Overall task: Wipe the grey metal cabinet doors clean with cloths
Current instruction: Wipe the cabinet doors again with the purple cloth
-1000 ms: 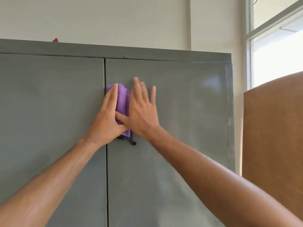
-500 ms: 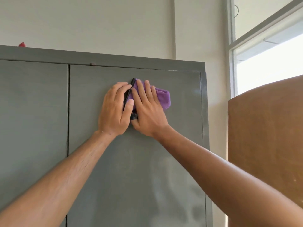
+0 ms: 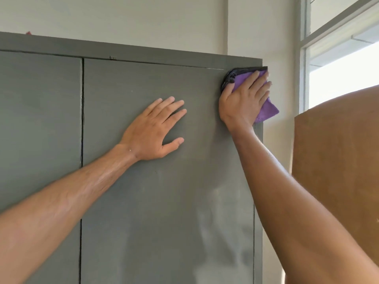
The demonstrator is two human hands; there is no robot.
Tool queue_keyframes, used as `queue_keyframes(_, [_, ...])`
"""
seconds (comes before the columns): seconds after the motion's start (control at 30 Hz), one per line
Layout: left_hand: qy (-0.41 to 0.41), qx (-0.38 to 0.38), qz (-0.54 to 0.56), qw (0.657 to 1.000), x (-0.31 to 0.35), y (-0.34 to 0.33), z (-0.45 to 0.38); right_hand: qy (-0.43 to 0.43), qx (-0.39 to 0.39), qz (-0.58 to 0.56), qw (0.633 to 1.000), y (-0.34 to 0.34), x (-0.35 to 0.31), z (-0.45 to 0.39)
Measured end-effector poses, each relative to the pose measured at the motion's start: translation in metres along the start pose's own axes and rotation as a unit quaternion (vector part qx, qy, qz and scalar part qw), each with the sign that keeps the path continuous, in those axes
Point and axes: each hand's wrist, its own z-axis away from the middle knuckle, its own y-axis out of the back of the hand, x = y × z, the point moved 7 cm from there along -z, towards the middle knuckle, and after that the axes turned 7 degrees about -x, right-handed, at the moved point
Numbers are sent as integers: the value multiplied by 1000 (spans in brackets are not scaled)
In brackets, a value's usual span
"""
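Cabinet doors (image 3: 164, 201) of grey metal filled most of what I could see, two of them side by side with a dark seam between, the right-hand door taking the wider share. A purple cloth (image 3: 268, 110) with a black edge sat at the top right corner of that door, at about one o'clock, spilling a little past the cabinet's outer edge. The right hand (image 3: 244, 99) lay flat over it, fingers spread and pointing up, pressing the cloth against the metal rather than bunching it. The left hand (image 3: 153, 132) was bare and released, palm flat on the same door near its middle, fingers fanned toward one o'clock and the thumb out toward three. It held nothing. The two hands were well apart. Pale smeary patches showed on the lower part of the door, around five o'clock. A brown board (image 3: 338, 160) stood just beside the cabinet at three o'clock, and a bright window (image 3: 344, 68) sat above it at two o'clock. A small red scrap (image 3: 28, 33) peeked over the cabinet top at ten o'clock.
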Motion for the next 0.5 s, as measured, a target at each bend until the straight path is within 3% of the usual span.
queue_keyframes(0.17, [1,8,-6,1000,1,0,-1,-21,-18,-53,998,-6,65,72])
queue_keyframes(0.37, [-4,18,-1,1000,4,2,-1,-20,-94,-27,995,-26,169,259])
queue_keyframes(0.5, [-84,7,-10,996,16,-3,0,0,-121,-8,993,-29,166,238])
